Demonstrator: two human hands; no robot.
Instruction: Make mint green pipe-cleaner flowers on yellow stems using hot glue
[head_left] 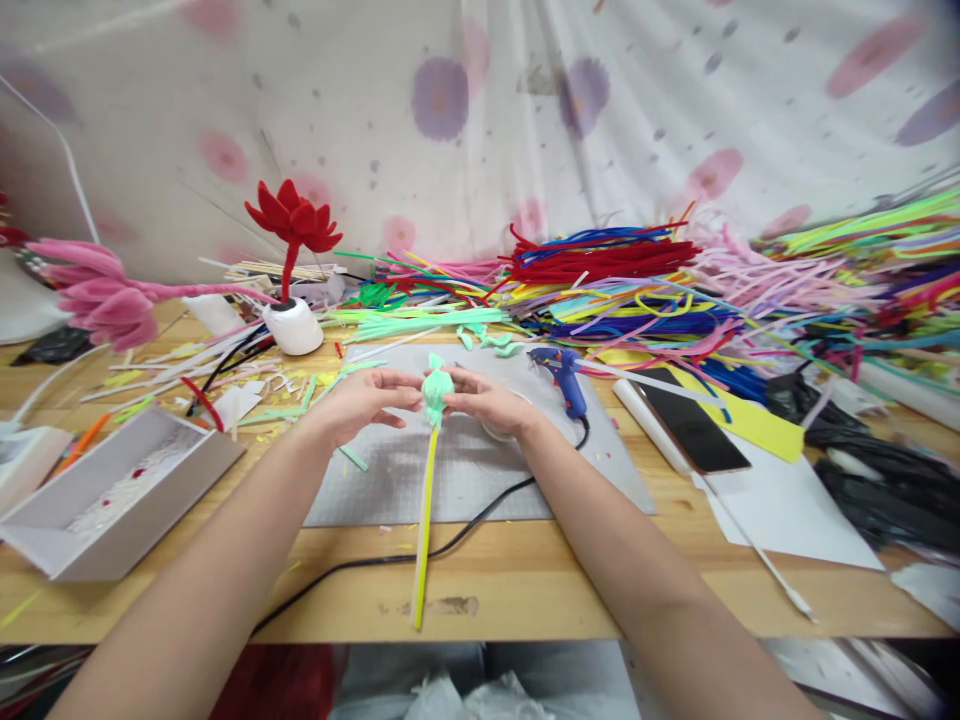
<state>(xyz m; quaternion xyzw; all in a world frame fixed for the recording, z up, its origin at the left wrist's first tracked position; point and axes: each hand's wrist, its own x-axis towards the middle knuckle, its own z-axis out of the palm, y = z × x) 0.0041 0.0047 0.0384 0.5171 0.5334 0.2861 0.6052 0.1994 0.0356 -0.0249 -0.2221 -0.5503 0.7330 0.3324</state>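
Note:
A mint-green pipe-cleaner flower head (436, 390) on a long stem (426, 520) is held up over the grey mat (360, 497). The stem is yellow with a paler strip along it and hangs down toward the table's front edge. From the left, my left hand (369, 402) grips the flower head with its fingertips, its lower fingers loosely apart. My right hand (486, 402) pinches the opposite side, some of its fingers hidden behind the petals. To the right of that hand, a blue hot glue gun (562, 380) lies on the mat.
Bundles of coloured pipe cleaners (600, 265) pile up along the back. A red flower stands in a white pot (294, 327), near a pink flower (112, 290). At left is a grey box (142, 510); at right, a phone (690, 420). A black cable (360, 563) crosses the front.

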